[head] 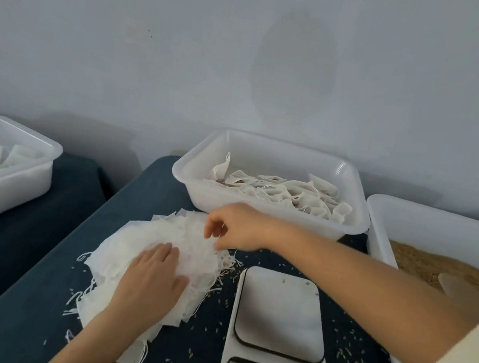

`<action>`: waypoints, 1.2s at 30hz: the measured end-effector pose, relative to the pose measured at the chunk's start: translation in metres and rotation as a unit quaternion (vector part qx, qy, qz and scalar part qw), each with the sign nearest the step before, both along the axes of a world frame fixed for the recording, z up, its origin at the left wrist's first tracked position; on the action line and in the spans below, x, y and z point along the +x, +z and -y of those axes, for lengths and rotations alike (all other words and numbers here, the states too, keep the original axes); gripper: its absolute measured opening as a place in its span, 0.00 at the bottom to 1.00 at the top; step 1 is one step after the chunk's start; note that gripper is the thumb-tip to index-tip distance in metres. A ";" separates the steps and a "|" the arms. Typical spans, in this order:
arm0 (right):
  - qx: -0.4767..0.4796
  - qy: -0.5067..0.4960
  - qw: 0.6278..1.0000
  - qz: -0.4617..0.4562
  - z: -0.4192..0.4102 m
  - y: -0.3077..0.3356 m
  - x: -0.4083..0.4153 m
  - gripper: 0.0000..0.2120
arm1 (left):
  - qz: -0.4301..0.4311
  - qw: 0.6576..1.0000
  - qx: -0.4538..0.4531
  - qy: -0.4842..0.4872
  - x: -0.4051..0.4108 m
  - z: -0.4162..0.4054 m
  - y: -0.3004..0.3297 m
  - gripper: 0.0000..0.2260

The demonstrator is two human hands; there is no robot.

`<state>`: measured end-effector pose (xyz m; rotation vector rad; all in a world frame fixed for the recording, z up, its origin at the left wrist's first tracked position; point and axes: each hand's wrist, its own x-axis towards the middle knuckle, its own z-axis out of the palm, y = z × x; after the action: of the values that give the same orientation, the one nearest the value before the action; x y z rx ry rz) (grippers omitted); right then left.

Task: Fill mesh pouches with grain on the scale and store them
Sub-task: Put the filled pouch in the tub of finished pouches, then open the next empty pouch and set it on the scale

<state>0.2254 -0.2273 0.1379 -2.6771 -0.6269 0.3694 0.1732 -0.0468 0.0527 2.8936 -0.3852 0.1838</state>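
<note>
A loose pile of white mesh pouches (132, 246) with drawstrings lies on the dark blue table, left of a white digital scale (280, 311). My left hand (152, 279) presses flat on the pile with straight fingers. My right hand (235, 226) reaches across from the right and pinches the top edge of a pouch at the pile's far side. The scale's platform is bare apart from a few grains; its display shows digits. Brown grain (434, 268) fills a white tub at the right, partly hidden by my right arm.
A white tub (190, 175) at the back holds several filled pouches. Another white tub (19, 179) with white material stands at the far left on a separate dark surface. Loose grains are scattered on the table (33, 306) around the scale. A pale wall stands close behind.
</note>
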 end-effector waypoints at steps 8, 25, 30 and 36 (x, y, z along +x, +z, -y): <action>-0.048 0.020 0.999 -0.003 -0.027 -0.048 -0.022 0.26 | 0.018 0.996 -0.088 -0.019 -0.006 -0.013 -0.006 0.14; 0.080 0.031 0.996 0.021 -0.032 -0.032 -0.031 0.16 | 0.085 0.969 -0.224 -0.064 -0.007 -0.029 0.012 0.04; 0.119 0.012 0.989 0.085 -0.028 -0.033 -0.028 0.09 | 0.102 0.955 -0.272 -0.065 -0.009 -0.024 0.018 0.03; 0.217 -0.051 0.973 0.053 -0.015 -0.023 -0.027 0.04 | 0.005 0.972 -0.229 -0.048 -0.001 -0.030 0.012 0.02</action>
<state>0.1981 -0.2121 0.1154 -2.3056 -0.5257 0.0506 0.1717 -0.0172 0.0652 2.4149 -0.4204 0.2360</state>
